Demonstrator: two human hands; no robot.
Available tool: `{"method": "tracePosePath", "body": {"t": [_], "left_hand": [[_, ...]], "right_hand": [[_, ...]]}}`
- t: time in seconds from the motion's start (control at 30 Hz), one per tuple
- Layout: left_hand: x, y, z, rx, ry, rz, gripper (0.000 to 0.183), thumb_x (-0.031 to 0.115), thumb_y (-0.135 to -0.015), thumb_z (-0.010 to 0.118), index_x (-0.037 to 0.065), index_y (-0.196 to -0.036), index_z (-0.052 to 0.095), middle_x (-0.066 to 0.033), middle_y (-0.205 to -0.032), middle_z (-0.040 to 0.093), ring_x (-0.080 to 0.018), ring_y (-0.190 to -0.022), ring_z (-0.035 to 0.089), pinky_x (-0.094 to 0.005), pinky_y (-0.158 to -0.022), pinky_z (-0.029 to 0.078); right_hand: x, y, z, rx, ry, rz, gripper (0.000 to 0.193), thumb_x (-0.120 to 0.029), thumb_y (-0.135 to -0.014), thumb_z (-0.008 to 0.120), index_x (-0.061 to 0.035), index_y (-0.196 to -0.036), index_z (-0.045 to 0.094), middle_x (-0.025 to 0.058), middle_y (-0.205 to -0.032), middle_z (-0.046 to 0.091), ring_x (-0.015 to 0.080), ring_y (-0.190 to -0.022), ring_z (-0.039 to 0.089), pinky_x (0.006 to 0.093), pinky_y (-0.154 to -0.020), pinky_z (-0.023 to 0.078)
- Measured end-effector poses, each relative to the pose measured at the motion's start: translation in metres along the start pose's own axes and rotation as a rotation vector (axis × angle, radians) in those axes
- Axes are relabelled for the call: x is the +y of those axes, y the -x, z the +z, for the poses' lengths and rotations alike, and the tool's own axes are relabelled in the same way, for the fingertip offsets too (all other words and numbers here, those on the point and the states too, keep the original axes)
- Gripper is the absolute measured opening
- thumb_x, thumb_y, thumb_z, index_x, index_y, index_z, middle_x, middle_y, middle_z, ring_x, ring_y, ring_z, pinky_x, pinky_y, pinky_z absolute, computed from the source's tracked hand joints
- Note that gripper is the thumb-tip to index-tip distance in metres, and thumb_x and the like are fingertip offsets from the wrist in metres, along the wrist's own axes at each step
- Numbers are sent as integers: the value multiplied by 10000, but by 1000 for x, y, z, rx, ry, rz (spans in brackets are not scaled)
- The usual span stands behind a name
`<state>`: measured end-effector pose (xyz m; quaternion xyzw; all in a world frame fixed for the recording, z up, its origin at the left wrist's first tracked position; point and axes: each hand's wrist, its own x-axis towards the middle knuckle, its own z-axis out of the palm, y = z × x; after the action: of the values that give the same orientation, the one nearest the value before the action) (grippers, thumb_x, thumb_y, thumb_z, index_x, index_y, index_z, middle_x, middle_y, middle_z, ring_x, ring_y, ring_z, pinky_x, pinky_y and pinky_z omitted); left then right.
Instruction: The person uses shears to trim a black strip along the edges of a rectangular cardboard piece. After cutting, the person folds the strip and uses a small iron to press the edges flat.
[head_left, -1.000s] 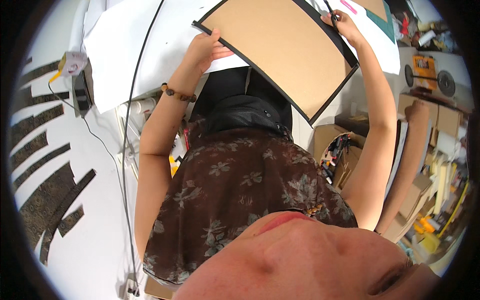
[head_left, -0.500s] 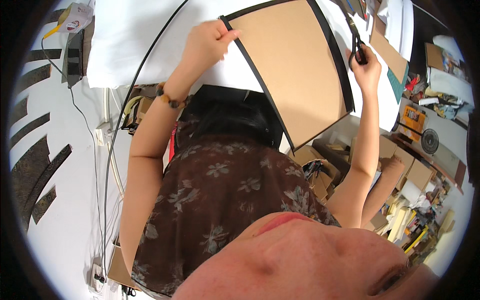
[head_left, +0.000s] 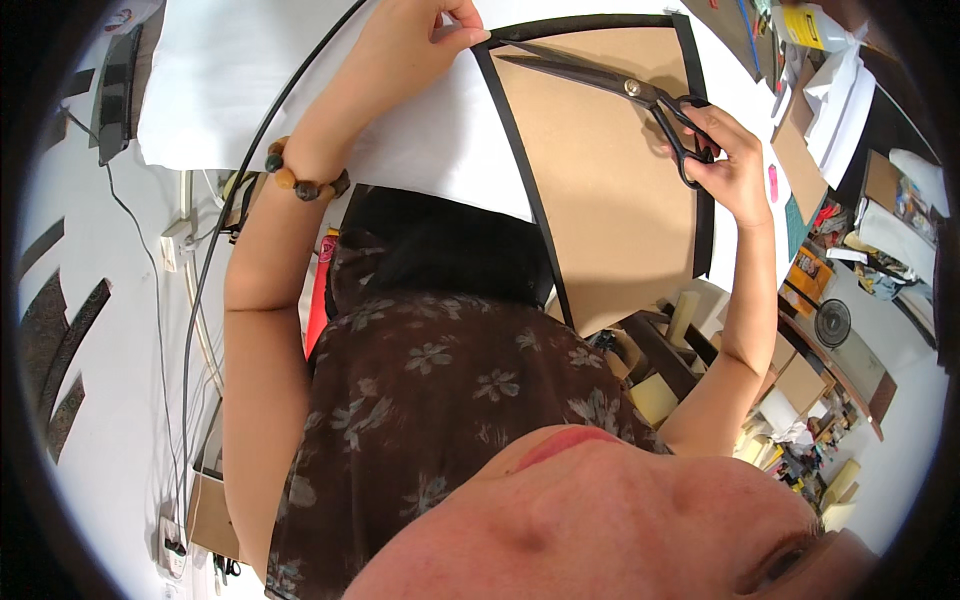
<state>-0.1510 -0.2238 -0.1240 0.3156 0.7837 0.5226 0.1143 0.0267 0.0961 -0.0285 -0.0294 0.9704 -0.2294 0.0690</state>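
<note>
The tan panel (head_left: 610, 205) lies in the upper middle to right-middle of the frame, bordered on its left, top and right sides by black edging (head_left: 702, 165); its upper part is over the white sheet (head_left: 430, 150), while its lower corner reaches down to the centre of the frame, beyond the sheet's edge and beside the person's black-clad lap; the left hand (head_left: 425, 40), at the top centre, has thumb and forefinger brought together, pinched on the black edging at the panel's upper-left corner; the right hand (head_left: 728, 160), right of centre in the upper half, is closed around the looped handles of the scissors (head_left: 632, 88), with fingers and thumb through or about the loops; the scissors' blades stand apart and point to the upper left across the panel, their tips close to the left thumb; whether the blades touch the edging, I cannot tell; a bracelet of large beads (head_left: 308, 188) circles the left wrist; a black cable (head_left: 225, 230) runs down the left side of the frame; a small pink object (head_left: 773, 183) and a brown cardboard piece (head_left: 800, 145) lie to the right of the right hand
</note>
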Motion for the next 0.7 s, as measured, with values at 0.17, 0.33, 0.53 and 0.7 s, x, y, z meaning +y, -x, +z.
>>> {"method": "tracePosePath", "body": {"t": [0.17,0.33,0.53,0.7], "left_hand": [[0,11,-2,38,137,108,88,8,-794,692,22,-824,611,-135,-799,565,-309,-725,575,-359,-646,466],[2,40,14,162,-91,158,52,29,-877,645,41,-928,649,-82,-856,580,-209,-695,567,-302,-615,471],[8,71,38,342,-123,91,75,-5,-842,684,17,-903,646,-69,-907,567,-231,-654,585,-312,-568,484],[5,80,41,384,-148,137,122,-27,-818,705,-4,-932,666,-72,-916,581,-204,-630,590,-288,-538,482]], "right_hand": [[-5,-11,4,-31,17,-50,469,67,-698,732,29,-1162,679,95,-964,694,184,-850,693,321,-802,606],[4,-19,8,-10,63,-152,440,-52,-737,765,33,-1160,681,96,-947,681,175,-803,663,281,-711,550],[3,-20,12,30,202,-270,499,-196,-710,810,23,-1139,681,131,-967,687,278,-809,682,355,-711,564],[-3,-17,15,38,264,-316,505,-290,-734,773,18,-1124,683,127,-962,689,285,-797,673,363,-697,558]]}}
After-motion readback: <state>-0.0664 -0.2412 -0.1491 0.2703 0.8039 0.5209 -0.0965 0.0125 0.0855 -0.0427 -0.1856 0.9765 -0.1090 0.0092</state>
